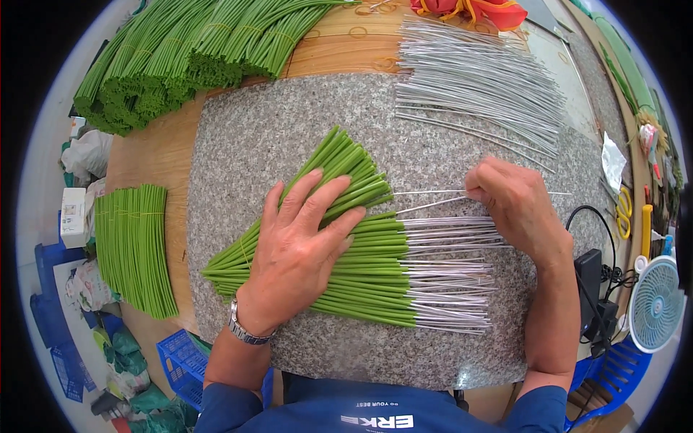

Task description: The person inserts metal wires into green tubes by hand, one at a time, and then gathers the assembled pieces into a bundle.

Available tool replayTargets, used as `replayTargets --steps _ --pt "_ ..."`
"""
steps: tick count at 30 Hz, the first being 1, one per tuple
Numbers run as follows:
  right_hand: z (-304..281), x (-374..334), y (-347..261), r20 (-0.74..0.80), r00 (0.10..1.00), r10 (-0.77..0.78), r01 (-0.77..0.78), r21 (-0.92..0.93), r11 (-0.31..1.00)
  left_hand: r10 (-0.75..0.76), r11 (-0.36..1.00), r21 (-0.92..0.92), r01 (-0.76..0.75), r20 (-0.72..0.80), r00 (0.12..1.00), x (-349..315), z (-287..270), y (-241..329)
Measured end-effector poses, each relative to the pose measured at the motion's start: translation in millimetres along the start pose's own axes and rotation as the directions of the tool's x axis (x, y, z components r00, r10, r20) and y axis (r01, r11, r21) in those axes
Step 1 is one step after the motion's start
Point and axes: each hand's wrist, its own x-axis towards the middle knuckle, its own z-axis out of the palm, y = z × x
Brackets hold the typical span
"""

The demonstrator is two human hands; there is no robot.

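A bundle of thin green plastic tubes [368, 251] lies fanned out on the granite slab. Grey-white wires [449, 294] stick out of the right ends of many of them. The upper tubes [339, 162] show no wires at their ends. Across the bundle rests my left hand [299, 249], fingers spread and pressing on the tubes; a metal watch is on that wrist. To the right, the closed fingertips of my right hand [509, 198] pinch a thin wire [433, 204] that reaches the tube ends. Another wire [426, 192] runs just above it, passing at the same fingers.
A pile of loose wires [476, 79] lies at the slab's far right. Banded green tube bundles [180, 50] are stacked far left, with another bundle [136, 249] at left. Yellow scissors [624, 213], a black cable [581, 211] and a small fan [653, 303] line the right side.
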Motion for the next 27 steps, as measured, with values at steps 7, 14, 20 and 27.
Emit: replayTargets --steps 7,14,20,27 --pt "-0.8 -3.0 5.4 0.048 0.999 -0.012 0.01 0.033 0.999 -0.011 1.0 0.021 0.01 0.021 1.0 2.7 1.2 1.3" --pt "1.1 -1.7 3.4 0.036 0.999 -0.035 0.034 0.033 0.999 -0.014 1.0 0.023 0.014 0.031 0.999 2.9 -0.1 1.3" --pt "1.0 -2.5 2.6 0.042 0.999 -0.027 0.025 0.05 0.998 0.025 0.999 0.023 -0.025 -0.006 1.0 1.9 2.6 -1.5" --pt "3.0 -0.1 2.0 0.032 0.994 -0.101 0.102 -0.009 0.995 0.019 0.999 0.03 -0.019 0.0 1.0 1.7 2.3 -0.9"
